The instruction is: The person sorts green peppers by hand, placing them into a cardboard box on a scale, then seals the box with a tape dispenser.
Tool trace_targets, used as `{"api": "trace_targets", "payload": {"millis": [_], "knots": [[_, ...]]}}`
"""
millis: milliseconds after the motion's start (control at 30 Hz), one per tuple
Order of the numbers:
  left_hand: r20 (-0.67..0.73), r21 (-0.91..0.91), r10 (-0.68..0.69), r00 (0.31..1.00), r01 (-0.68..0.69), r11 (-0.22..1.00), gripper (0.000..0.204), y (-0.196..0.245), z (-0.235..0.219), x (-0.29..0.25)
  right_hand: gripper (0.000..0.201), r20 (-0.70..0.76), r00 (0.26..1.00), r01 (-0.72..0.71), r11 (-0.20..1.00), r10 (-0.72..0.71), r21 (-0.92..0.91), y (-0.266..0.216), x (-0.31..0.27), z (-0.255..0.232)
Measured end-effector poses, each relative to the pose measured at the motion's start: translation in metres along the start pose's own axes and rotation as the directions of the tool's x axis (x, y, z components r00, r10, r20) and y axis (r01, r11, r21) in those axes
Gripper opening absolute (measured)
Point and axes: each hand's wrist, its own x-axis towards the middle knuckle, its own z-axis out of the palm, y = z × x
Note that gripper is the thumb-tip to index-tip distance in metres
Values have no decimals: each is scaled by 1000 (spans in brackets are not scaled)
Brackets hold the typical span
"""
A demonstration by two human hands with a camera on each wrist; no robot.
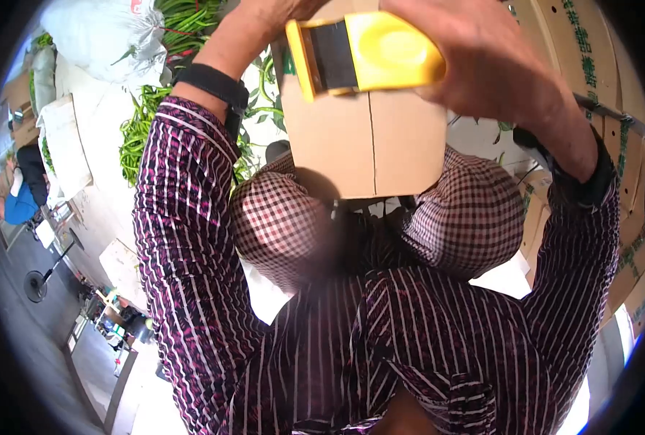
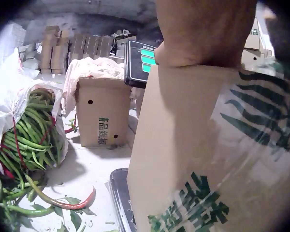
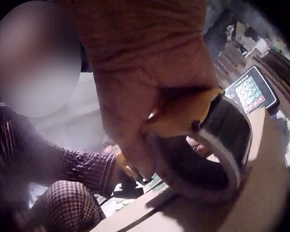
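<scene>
My right hand point(image 1: 485, 65) grips a yellow tape dispenser point(image 1: 395, 51) over the top of a cardboard box point(image 1: 402, 145). In the right wrist view, a large roll of tape point(image 3: 229, 128) sits in the dispenser, close over the cardboard. The box stands between my knees, its two top flaps meeting at a seam. Green pepper prints mark its side in the left wrist view. At the box's far top edge is my left hand point(image 2: 203, 36), its fingers hidden; I cannot tell how they are bent.
A scale display point(image 2: 147, 60) stands behind the box, and a dark platform edge point(image 2: 118, 193) shows beside its base. Green peppers point(image 2: 34, 128) spill from a white sack on the left. Another carton point(image 2: 104, 111) stands beyond. Flattened cardboard point(image 1: 590, 43) lies to the right.
</scene>
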Motion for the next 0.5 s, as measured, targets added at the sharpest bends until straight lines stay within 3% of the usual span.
{"api": "trace_targets", "payload": {"millis": [67, 133, 233, 300, 333, 433, 500], "knots": [[124, -14, -73, 990, 75, 997, 56, 5, -11, 1, 48, 27, 997, -66, 995, 69, -79, 3, -16, 1], [38, -5, -32, 999, 32, 999, 56, 7, -7, 5, 46, 36, 998, -40, 994, 45, -106, 14, -28, -9], [71, -18, -34, 997, 35, 999, 56, 9, -13, 10, 47, -4, 1000, -10, 1000, 10, -10, 21, -51, -23], [79, -39, -43, 996, 46, 998, 56, 15, -15, 15, 45, 43, 980, -194, 979, 192, 64, 27, -80, -30], [66, -39, -35, 997, 38, 999, 56, 17, -13, 16, 45, 39, 981, -190, 980, 188, 62, 28, -90, -29], [40, -55, -27, 999, 30, 998, 56, 3, -12, 13, 47, 47, 912, -411, 906, 408, 106, 42, -109, -14], [83, -90, -51, 995, 58, 994, 58, 4, -14, 8, 48, 91, 878, -476, 875, 469, 87, 54, -132, -13]]}}
